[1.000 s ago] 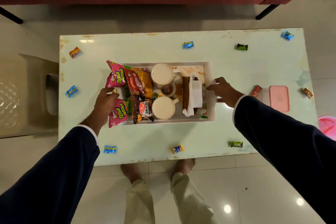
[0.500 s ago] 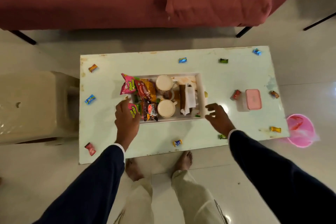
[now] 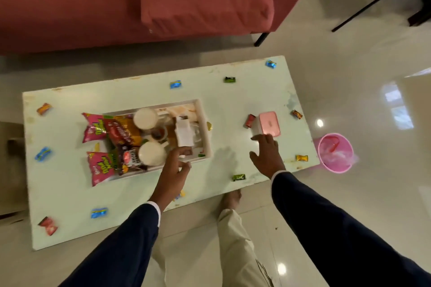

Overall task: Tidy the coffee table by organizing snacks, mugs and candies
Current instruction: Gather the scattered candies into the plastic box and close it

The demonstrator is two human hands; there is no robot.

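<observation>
A white tray (image 3: pixel 207 137) sits mid-table and holds pink snack packets (image 3: pixel 100 166), darker packets (image 3: pixel 121 131), two cream mugs (image 3: pixel 151 153) and a folded tissue (image 3: pixel 184 134). My left hand (image 3: pixel 173 168) hovers at the tray's front right corner, fingers loosely curled, with nothing visibly in it. My right hand (image 3: pixel 265 156) is spread flat over the table just in front of a small pink lidded box (image 3: pixel 269 122), holding nothing. Wrapped candies lie scattered: a green candy (image 3: pixel 238 177) near my right wrist, a red candy (image 3: pixel 249 120) beside the box, a blue candy (image 3: pixel 175 84) behind the tray.
More candies dot the pale green table (image 3: pixel 70 205) along its edges. A pink bucket (image 3: pixel 335 152) stands on the floor off the right end. A red sofa (image 3: pixel 116 7) runs behind the table, a beige stool (image 3: pixel 9 158) at left. My feet are under the front edge.
My left hand left the snack packets and moved right to the tray's front right corner. My right hand slid right toward the pink box. My view swung right.
</observation>
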